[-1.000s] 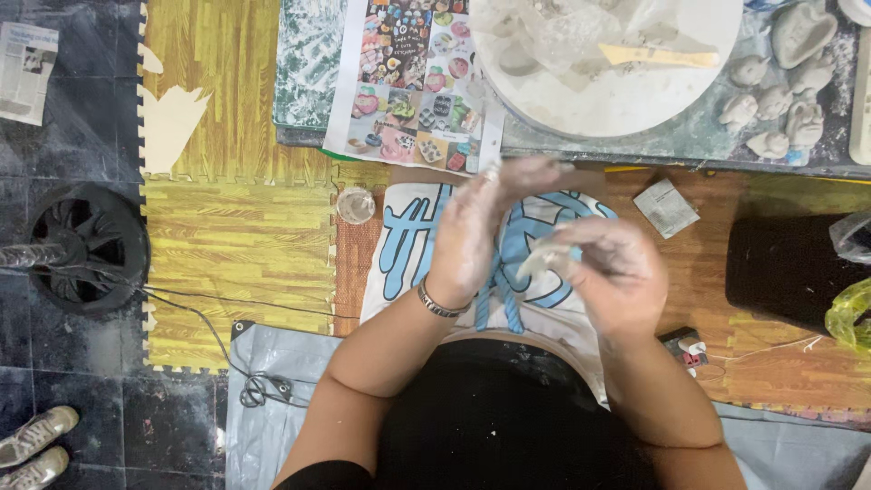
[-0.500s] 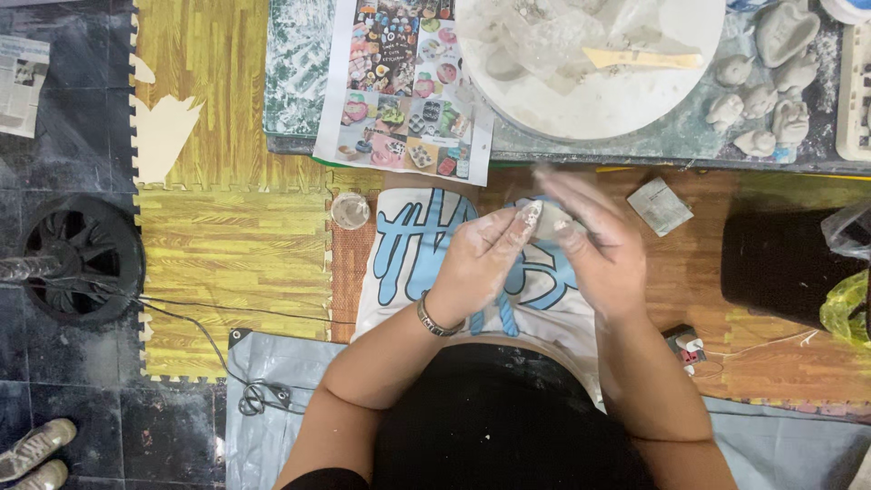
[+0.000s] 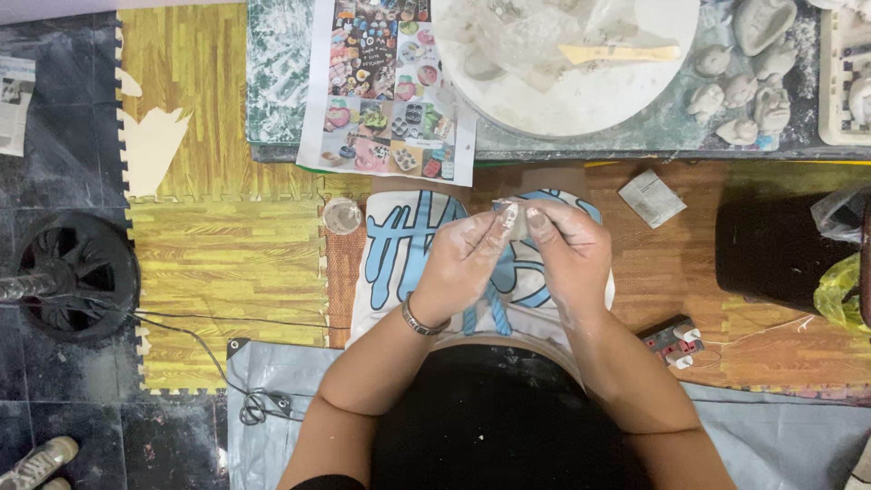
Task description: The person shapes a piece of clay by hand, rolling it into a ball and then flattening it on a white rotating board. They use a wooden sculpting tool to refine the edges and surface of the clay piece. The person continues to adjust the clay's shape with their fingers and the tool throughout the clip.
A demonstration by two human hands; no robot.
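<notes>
Fingers (image 3: 497, 225) of my left hand (image 3: 463, 263) and right hand (image 3: 567, 249) pinch one small clay lump (image 3: 515, 218) together. Both hands hover above the blue-printed cloth (image 3: 399, 249).

My left hand (image 3: 463, 263) and right hand (image 3: 562, 249) close over a small pale lump (image 3: 511, 218), so I can't tell its shape. The round white board (image 3: 581, 100) runs off the top edge, and the shoes (image 3: 36, 461) off the bottom-left corner.
</notes>
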